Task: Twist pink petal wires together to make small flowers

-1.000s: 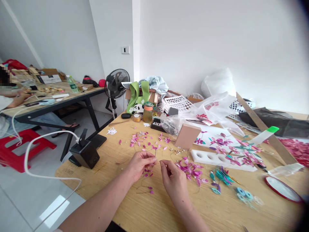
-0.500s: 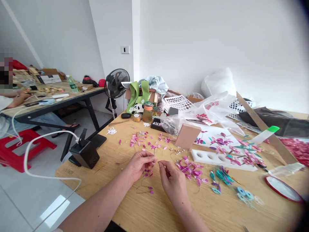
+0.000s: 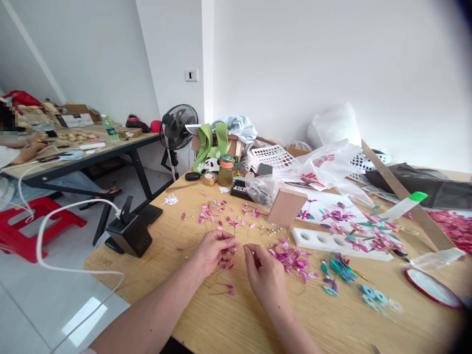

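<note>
My left hand and my right hand meet over the wooden table, fingertips almost touching. The left hand pinches a thin wire stem with a small pink flower at its top. The right hand's fingers are pinched close to the same stem; what they hold is too small to make out. Loose pink petals on wire lie under my hands. A pile of magenta flowers sits just right of my right hand, and more pink petals are scattered beyond.
Teal leaves, a white foam block with holes, a brown card, a jar, plastic bags and a red-rimmed mirror crowd the table. A black device with white cable sits left. Another person sits at a far table.
My hands have barely moved; the fingertips shifted slightly around the wire stem and the pink flower stands a little higher above the left hand.
</note>
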Demonstrator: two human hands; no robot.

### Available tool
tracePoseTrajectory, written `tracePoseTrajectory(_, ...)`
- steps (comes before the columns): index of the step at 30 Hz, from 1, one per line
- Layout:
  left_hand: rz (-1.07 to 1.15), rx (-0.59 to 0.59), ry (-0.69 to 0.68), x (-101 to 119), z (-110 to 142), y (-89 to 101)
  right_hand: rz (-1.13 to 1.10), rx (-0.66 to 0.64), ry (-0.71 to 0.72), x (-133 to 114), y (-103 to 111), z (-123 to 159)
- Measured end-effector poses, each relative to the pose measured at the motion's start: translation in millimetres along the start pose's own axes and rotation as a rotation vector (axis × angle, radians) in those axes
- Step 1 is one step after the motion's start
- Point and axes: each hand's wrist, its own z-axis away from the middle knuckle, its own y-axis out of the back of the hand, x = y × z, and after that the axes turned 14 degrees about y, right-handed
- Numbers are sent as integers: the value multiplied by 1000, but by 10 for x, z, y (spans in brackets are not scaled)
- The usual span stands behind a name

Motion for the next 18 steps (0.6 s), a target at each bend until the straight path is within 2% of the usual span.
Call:
tracePoseTrajectory(4,12,45,-53,-10,-9,-2,22,3,16,6,5,-18)
tracePoseTrajectory(8,23,86,-122,-24,-31,4,109,228,118,-19,54,-60)
tracePoseTrajectory(10,28,97,-145,-29,-39,4,57,293,89,-37,71,-73)
tracePoseTrajectory(12,42,94,-159,-33,-39,-3,-111,254,-23,-49,64,-78)
tracePoseTrajectory(16,97,36,-152,-43,-19,-27,-567,25,-353,-52,-14,-80)
tracePoseTrajectory(18,110,3,-138,-50,-4,-39,-771,-49,-490,-56,-53,-81)
